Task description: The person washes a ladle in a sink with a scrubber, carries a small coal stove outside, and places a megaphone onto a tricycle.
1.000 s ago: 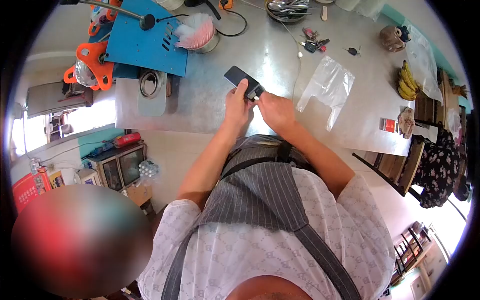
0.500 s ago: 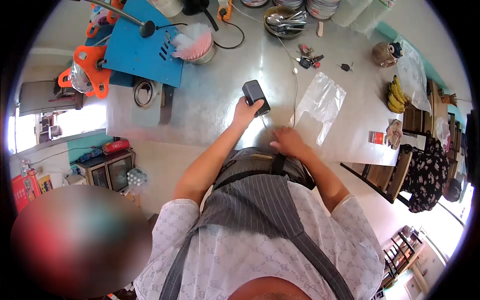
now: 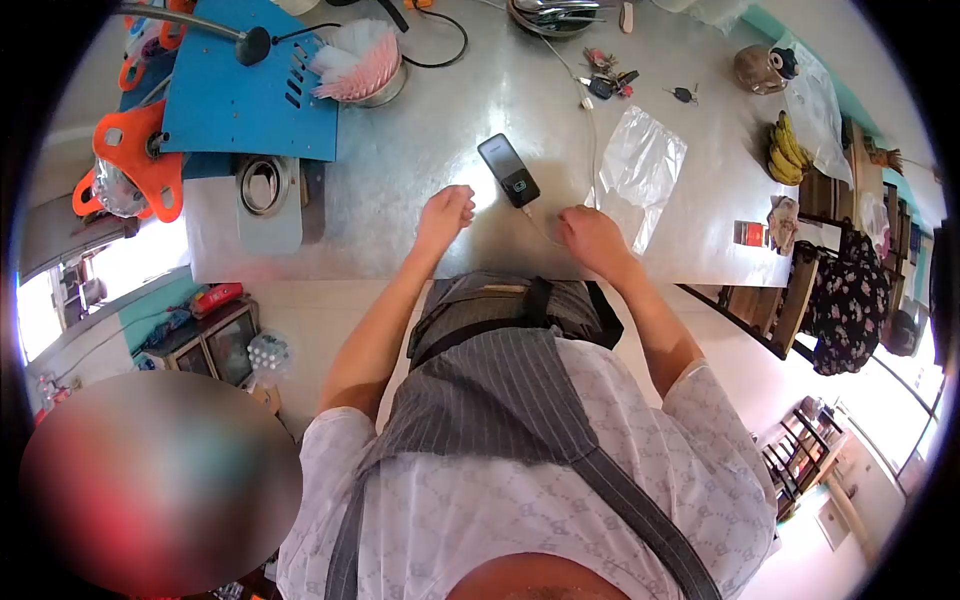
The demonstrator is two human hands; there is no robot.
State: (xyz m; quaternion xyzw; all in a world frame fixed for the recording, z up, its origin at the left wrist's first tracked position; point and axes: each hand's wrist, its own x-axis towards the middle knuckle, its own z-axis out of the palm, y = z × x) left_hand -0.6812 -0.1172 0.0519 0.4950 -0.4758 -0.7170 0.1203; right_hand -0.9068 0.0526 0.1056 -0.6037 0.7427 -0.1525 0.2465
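Observation:
A black phone-like device [image 3: 508, 172] with a glossy front and a small green-lit patch lies on the metal table [image 3: 420, 130]. A thin pale cable [image 3: 593, 150] comes down the table to my right hand, and a cable end also meets the device's lower edge. My left hand [image 3: 445, 217] is beside the device on its left, apart from it, fingers curled and nothing visible in them. Closed over the table to the device's right is my right hand [image 3: 595, 238], at the cable; whether it grips the cable is hidden. A clear plastic bag [image 3: 645, 165] lies just beyond it.
On the left stands a blue machine [image 3: 240, 85] with orange knobs, by a bowl of pink-and-white packets [image 3: 365, 70]. Keys [image 3: 605, 80], a utensil bowl [image 3: 555, 20], a jar [image 3: 762, 70], bananas [image 3: 787, 150] and a red packet [image 3: 749, 234] are also on the table.
My left hand has let go of the device and drawn back to the left; the device now lies on the table, its front showing lit. The camera view has shifted.

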